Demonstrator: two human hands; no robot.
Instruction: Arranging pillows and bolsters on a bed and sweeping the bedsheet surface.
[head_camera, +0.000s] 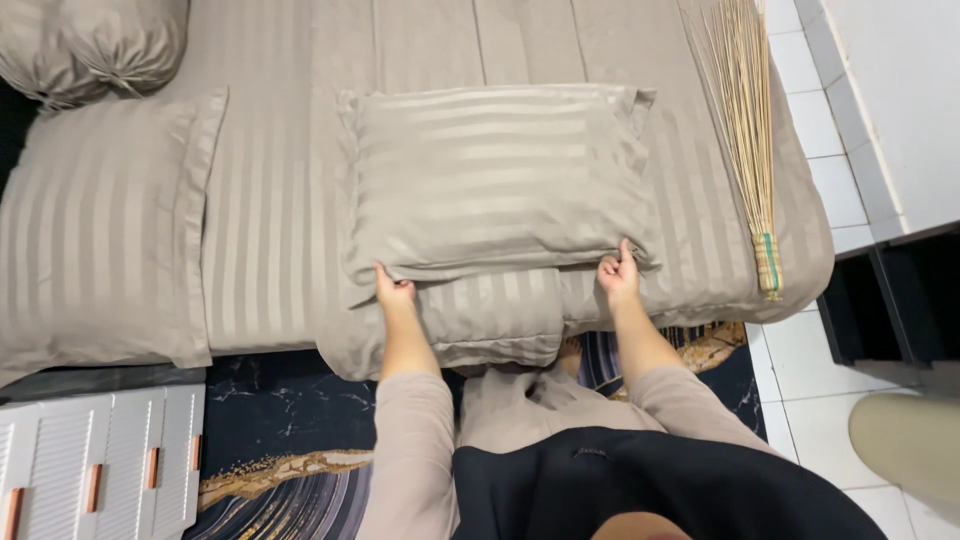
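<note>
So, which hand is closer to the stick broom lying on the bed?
Right. The right hand grips the near right corner of the striped pillow, not far from the broom and its bound handle. The left hand holds the near left corner, much farther away.

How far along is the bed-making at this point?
Looks done: the striped sheet lies smooth over the bed, one flat pillow sits at the far left, and a bolster in the corner. In hand: left hand and right hand grip the near edge of the middle pillow. Left: the stick broom lies on the sheet.
</note>
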